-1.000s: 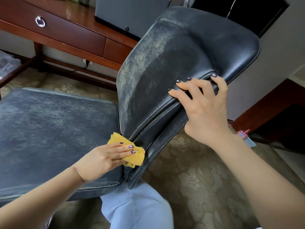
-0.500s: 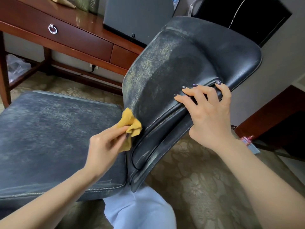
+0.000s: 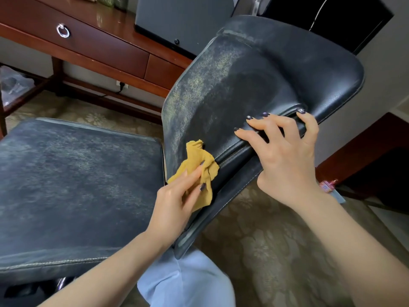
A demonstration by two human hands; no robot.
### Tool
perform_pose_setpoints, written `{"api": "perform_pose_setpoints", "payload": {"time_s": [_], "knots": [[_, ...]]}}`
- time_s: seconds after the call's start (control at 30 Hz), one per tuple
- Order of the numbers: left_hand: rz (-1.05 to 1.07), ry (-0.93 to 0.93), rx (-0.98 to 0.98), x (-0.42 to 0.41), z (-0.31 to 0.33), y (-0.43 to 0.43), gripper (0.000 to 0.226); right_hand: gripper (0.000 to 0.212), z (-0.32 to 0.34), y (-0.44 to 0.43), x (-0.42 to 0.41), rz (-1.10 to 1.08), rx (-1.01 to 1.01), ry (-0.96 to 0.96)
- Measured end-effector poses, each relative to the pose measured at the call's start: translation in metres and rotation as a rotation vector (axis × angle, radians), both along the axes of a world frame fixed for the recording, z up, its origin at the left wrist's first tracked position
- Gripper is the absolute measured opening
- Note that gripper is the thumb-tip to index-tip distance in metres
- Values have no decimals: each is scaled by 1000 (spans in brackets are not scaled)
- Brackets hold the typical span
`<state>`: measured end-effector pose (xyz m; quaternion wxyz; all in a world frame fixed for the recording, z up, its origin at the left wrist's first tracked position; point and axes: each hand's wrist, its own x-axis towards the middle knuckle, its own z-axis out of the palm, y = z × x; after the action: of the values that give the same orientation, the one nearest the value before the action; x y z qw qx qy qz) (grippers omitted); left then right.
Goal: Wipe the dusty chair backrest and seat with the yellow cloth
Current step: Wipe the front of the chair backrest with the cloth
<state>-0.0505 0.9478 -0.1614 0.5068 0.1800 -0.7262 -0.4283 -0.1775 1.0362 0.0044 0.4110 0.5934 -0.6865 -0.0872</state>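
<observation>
Cloth: crumpled yellow fabric cloth (image 3: 200, 166), pressed against the dusty black leather backrest (image 3: 243, 85), at its low edge.
Left grip: I see the left hand (image 3: 174, 202) pinching it.
Right grip: right hand (image 3: 285, 156) curled over the backrest's stitched rim.

The backrest (image 3: 254, 85) is black, mottled with pale yellow-grey dust on its left and a cleaner, glossier black on its right. The seat (image 3: 73, 185) is the same black under a grey speckled film. The yellow cloth (image 3: 199, 165) is mustard. The fingernails (image 3: 265, 114) are dark purple. The counter (image 3: 99, 47) is red-brown wood with a silver ring pull (image 3: 63, 31). The carpet (image 3: 265, 251) is beige-olive with a faded floral pattern. The trousers (image 3: 188, 282) are light blue. A small blurred object (image 3: 327, 186) on the floor looks pink.
</observation>
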Motion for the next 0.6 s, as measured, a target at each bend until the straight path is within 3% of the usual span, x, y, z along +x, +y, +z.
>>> {"api": "perform_pose_setpoints", "payload": {"time_s": [0.37,0.5,0.6], "knots": [[46,55,416,4,-10,17,37,63,-2,-1,-2,15,-46,64],[38,37,590,8,-22,21,47,65,-2,-1,-3,26,-65,75],[32,-3,736,8,-42,25,30,65,-3,-1,-4,40,-81,76]]}}
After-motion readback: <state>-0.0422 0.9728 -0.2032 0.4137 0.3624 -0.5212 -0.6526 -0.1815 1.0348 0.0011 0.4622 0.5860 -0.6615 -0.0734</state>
